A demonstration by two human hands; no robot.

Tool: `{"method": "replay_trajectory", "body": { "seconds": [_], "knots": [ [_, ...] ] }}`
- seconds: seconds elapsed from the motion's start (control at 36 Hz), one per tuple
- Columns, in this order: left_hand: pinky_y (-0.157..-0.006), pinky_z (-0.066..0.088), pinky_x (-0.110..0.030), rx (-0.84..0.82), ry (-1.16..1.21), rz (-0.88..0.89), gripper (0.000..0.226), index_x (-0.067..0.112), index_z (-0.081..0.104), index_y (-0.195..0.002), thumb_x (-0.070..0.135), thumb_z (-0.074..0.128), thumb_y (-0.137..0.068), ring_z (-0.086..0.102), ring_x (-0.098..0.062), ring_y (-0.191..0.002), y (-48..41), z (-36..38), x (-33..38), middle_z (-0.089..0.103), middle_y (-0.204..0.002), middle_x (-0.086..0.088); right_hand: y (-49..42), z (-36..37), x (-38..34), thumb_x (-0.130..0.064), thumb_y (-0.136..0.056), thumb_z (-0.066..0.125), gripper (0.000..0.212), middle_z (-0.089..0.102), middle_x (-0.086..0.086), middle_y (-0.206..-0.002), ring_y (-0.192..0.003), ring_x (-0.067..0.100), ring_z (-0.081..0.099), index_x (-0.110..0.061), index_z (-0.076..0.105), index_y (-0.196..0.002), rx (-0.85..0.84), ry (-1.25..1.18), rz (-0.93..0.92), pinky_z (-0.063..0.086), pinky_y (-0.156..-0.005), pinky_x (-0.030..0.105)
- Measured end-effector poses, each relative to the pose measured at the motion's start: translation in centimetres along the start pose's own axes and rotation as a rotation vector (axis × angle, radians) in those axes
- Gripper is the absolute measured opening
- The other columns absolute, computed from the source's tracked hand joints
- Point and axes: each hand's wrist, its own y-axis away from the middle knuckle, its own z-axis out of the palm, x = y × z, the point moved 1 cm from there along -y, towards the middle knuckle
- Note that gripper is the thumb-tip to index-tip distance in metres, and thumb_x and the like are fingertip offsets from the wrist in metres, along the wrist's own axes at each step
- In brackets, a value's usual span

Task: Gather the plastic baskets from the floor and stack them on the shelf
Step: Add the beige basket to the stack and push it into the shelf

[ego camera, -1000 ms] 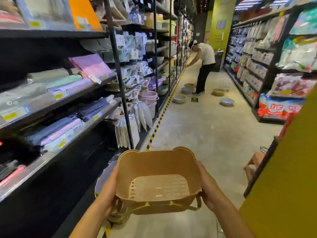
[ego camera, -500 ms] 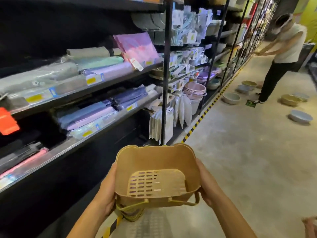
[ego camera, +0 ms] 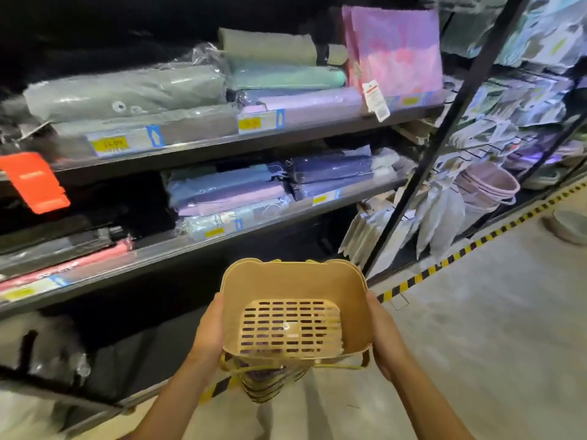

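Turned from the aisle to face the shelf (ego camera: 222,236) more squarely than half a second ago, dropping the person down the aisle out of view and drawing the stocked tiers closer. Carried low over the floor (ego camera: 476,344), just short of the shelving and not yet set down: a tan basket (ego camera: 295,312), mouth up, slotted bottom showing. Clasped from both sides, left hand (ego camera: 209,338) against one wall and right hand (ego camera: 386,341) against the other, each grip closed on the basket rather than spread wide. Nested beneath, judging by the ribbed rims and yellow handles poking out below: lower baskets (ego camera: 270,382), impossible to count.

Read as the approach before stacking, with gathering done for this load, placing still ahead, and no landing spot plainly picked out.

Beyond, two tiers packed with wrapped rolled mats (ego camera: 127,90) and price labels. Farther right, pink buckets (ego camera: 486,188) nested low, and a grey bowl (ego camera: 568,225), cut off by the frame edge, on the floor past the yellow-and-black tape (ego camera: 460,254).

Hidden: the fingers under the basket. Dark and unreadable: the lowest tier, straight ahead of the load. Blurred: the hanging packets at right.
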Motion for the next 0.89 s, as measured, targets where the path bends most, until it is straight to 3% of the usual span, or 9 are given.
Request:
{"method": "replay_trajectory", "body": {
  "seconds": [0.14,0.28,0.39,0.44,0.5,0.61,0.75,0.81,0.89],
  "knots": [
    [-0.067,0.052,-0.035,0.128,-0.03,0.077,0.04,0.018,0.068,-0.096,0.044,0.039,-0.106,0.07,-0.029,-0.086,-0.9,2.4,-0.4,0.074,-0.092,-0.014,-5.8,0.7,-0.5,-0.051,-0.101,0.042,0.043,0.076,0.006,-0.107,-0.105,0.025,0.07,-0.021,0.073,-0.105,-0.13,0.025,0.02,0.054,-0.096,0.049],
    [-0.082,0.054,-0.043,0.307,-0.019,0.053,0.048,0.021,0.071,-0.098,0.054,0.035,-0.101,0.068,-0.026,-0.092,-4.0,4.6,-3.2,0.075,-0.093,-0.008,-12.5,1.4,1.0,-0.068,-0.082,0.054,0.049,0.077,0.002,-0.104,-0.104,0.024,0.071,-0.031,0.076,-0.104,-0.261,0.045,0.066,0.055,-0.094,0.052],
    [-0.094,0.052,-0.051,0.431,0.035,-0.036,0.055,0.022,0.073,-0.104,0.056,0.03,-0.104,0.067,-0.028,-0.1,-8.2,5.0,-7.2,0.076,-0.102,-0.009,-17.2,1.8,3.9,-0.061,-0.098,0.042,0.04,0.077,-0.002,-0.099,-0.096,0.019,0.073,-0.036,0.072,-0.104,-0.335,0.155,-0.031,0.059,-0.085,0.05],
    [-0.081,0.055,-0.045,0.5,0.008,-0.051,0.053,0.02,0.071,-0.094,0.051,0.03,-0.106,0.067,-0.027,-0.091,-10.0,5.3,-9.1,0.074,-0.094,-0.009,-19.2,2.0,5.7,-0.057,-0.099,0.043,0.037,0.077,0.001,-0.097,-0.09,0.019,0.075,-0.034,0.072,-0.099,-0.355,0.179,-0.034,0.061,-0.078,0.045],
    [-0.069,0.05,-0.039,0.546,-0.024,-0.027,0.05,0.019,0.066,-0.087,0.046,0.03,-0.107,0.065,-0.026,-0.083,-11.5,5.6,-10.5,0.07,-0.086,-0.006,-21.2,2.4,7.5,-0.053,-0.1,0.048,0.035,0.076,0.006,-0.098,-0.091,0.024,0.074,-0.028,0.072,-0.1,-0.359,0.217,-0.038,0.061,-0.077,0.049],
    [-0.073,0.05,-0.039,0.571,0.009,-0.025,0.044,0.019,0.064,-0.088,0.045,0.033,-0.107,0.063,-0.023,-0.083,-15.5,5.0,-14.7,0.067,-0.088,-0.005,-24.9,3.6,11.4,-0.052,-0.1,0.047,0.038,0.076,0.003,-0.097,-0.093,0.025,0.073,-0.022,0.07,-0.104,-0.34,0.278,-0.014,0.06,-0.083,0.049],
    [-0.074,0.047,-0.033,0.574,0.002,-0.034,0.036,0.03,0.056,-0.084,0.042,0.032,-0.108,0.057,-0.011,-0.083,-19.5,4.5,-19.1,0.058,-0.086,0.006,-28.9,5.2,16.6,-0.029,-0.102,0.054,0.014,0.074,0.001,-0.087,-0.092,0.028,0.071,-0.026,0.067,-0.096,-0.267,0.211,0.135,0.061,-0.077,0.041],
    [-0.076,0.048,-0.035,0.557,-0.023,-0.063,0.038,0.031,0.058,-0.086,0.044,0.029,-0.108,0.06,-0.014,-0.087,-20.6,4.4,-20.1,0.061,-0.088,0.007,-29.7,5.8,17.9,-0.033,-0.104,0.049,0.022,0.074,0.002,-0.086,-0.083,0.023,0.07,-0.024,0.069,-0.1,-0.203,0.103,0.263,0.06,-0.064,0.033],
    [-0.068,0.047,-0.029,0.552,-0.058,-0.094,0.04,0.031,0.06,-0.086,0.041,0.028,-0.109,0.061,-0.01,-0.084,-21.8,4.2,-21.6,0.063,-0.085,0.009,-30.5,6.7,20.3,-0.052,-0.099,0.05,0.031,0.076,0.002,-0.093,-0.09,0.025,0.07,-0.029,0.07,-0.105,-0.187,0.1,0.293,0.059,-0.082,0.045]
  ]
}}
